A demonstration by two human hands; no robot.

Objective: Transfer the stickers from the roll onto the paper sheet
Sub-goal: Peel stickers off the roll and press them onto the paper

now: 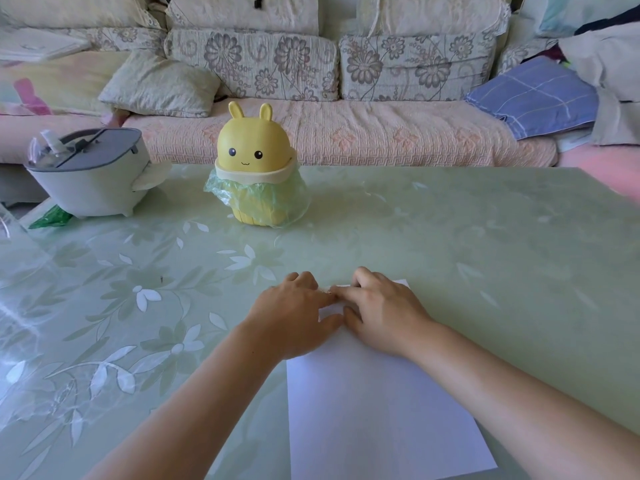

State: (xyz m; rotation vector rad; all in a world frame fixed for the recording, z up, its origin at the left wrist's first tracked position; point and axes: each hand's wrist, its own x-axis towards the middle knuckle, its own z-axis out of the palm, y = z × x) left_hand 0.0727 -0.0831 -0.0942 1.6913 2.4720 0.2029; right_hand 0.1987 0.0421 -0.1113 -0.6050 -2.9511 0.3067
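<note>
A white paper sheet [377, 407] lies flat on the table in front of me. Both hands rest on its far left corner. My left hand [294, 313] and my right hand [377, 306] point their index fingers at each other, and the tips meet over a tiny, glinting sticker [327, 291] on the paper. Both thumbs lie flat on the sheet, apart from the index fingers. The remaining fingers of each hand are bent. No sticker roll shows; whether it sits under a hand I cannot tell.
The table [485, 244] wears a green floral cover. A yellow bunny-shaped bin [254, 161] with a green bag stands at the far centre, with a grey lidded container [90, 174] to its left. A sofa with cushions [346, 129] runs behind the table.
</note>
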